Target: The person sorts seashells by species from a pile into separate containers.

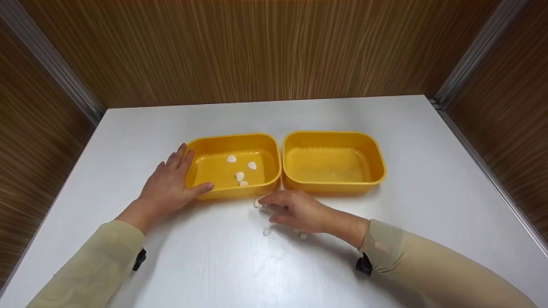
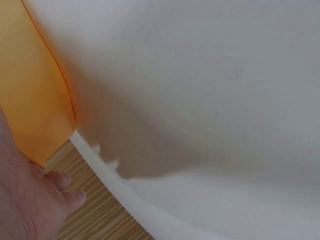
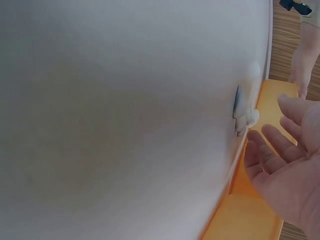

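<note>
My left hand (image 1: 168, 184) rests at the left end of the left yellow plastic box (image 1: 231, 192), fingers along its side wall and thumb over the near rim. Several small white shell-like pieces (image 1: 239, 176) lie inside that box. In front of the boxes, my right hand (image 1: 302, 210) hovers low over the table, its thumb apart from the loosely bent fingers. The index fingertip is at a white piece (image 1: 257, 203); whether it touches cannot be told. Another white piece (image 1: 267, 231) lies below the thumb, and one (image 1: 302, 235) is partly hidden under the hand.
The right yellow box (image 1: 334, 186) stands close beside the left one, with no pieces seen inside. Both stand on a white table (image 1: 205, 265). Wood-patterned panels (image 1: 274, 51) enclose the back and sides.
</note>
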Action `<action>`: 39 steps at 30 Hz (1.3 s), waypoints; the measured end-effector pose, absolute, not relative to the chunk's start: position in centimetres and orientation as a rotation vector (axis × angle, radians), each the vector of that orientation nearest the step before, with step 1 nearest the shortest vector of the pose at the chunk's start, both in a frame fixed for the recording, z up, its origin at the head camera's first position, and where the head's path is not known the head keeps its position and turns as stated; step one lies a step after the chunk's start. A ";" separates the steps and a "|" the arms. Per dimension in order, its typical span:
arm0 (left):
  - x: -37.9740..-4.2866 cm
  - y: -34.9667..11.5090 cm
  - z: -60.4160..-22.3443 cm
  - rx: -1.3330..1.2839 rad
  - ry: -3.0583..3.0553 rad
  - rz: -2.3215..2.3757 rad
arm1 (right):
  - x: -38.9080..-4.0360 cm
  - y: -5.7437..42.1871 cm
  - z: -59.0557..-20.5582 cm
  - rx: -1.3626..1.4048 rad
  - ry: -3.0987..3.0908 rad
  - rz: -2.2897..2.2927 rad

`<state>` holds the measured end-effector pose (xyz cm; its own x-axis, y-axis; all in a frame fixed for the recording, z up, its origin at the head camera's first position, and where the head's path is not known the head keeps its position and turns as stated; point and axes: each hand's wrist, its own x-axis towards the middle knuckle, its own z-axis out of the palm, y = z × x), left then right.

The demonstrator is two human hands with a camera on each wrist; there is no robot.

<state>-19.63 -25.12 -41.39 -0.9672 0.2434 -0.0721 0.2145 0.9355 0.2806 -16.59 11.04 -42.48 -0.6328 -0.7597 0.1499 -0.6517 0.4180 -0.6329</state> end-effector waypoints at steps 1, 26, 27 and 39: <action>-19.6 -25.1 -41.4 0.356 2.987 0.417 | -16.6 11.0 -42.5 -1.267 2.508 -0.995; -19.6 -25.3 -41.4 0.373 2.979 0.434 | -16.9 10.1 -42.7 -1.284 2.457 -0.939; -19.7 -25.3 -41.4 0.373 2.980 0.436 | -16.9 10.0 -42.7 -1.279 2.455 -0.952; -19.5 -25.2 -41.2 0.393 2.998 0.440 | -17.0 9.3 -43.0 -1.283 2.506 -0.911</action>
<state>-19.52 -25.17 -41.21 -0.9633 0.2641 -0.0480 0.2392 0.9257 0.2931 -17.00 9.31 -42.97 -0.6108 -0.7840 0.1113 -0.6724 0.4393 -0.5957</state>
